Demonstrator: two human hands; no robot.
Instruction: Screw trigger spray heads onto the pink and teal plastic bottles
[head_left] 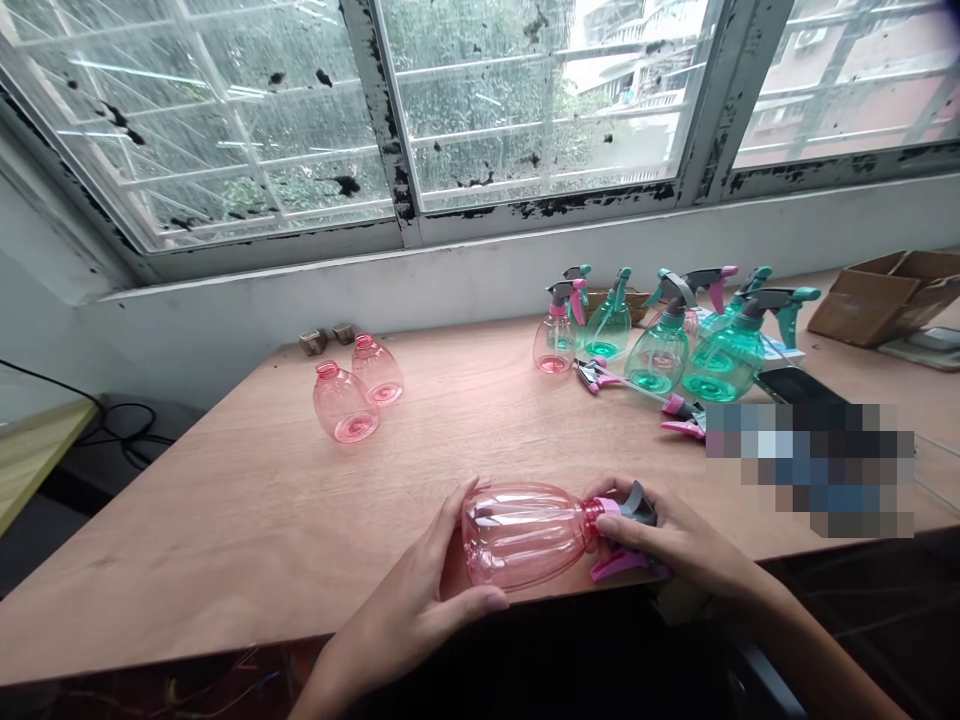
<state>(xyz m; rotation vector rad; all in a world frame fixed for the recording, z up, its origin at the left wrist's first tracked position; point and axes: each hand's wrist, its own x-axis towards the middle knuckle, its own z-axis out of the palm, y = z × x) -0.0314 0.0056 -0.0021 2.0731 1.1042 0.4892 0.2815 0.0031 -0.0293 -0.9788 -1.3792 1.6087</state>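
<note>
A clear pink spray bottle (525, 535) lies on its side near the table's front edge, its base to the left. My left hand (442, 580) is curled around the base end, thumb below and fingers above. At the other end, my right hand (645, 530) grips the pink collar of the grey-and-pink spray head (622, 565), which sits at the bottle's neck. Part of the head is hidden by the fingers. Whether the collar is fully threaded I cannot tell.
Two pink bottles (346, 405) without heads stand at the left. Several green spray bottles (656, 350) and a pink one (555, 340) with heads stand at the back right. Loose spray heads (592, 375), a phone (799, 388) and a cardboard box (870, 295) lie nearby. A window runs behind the table (225, 540).
</note>
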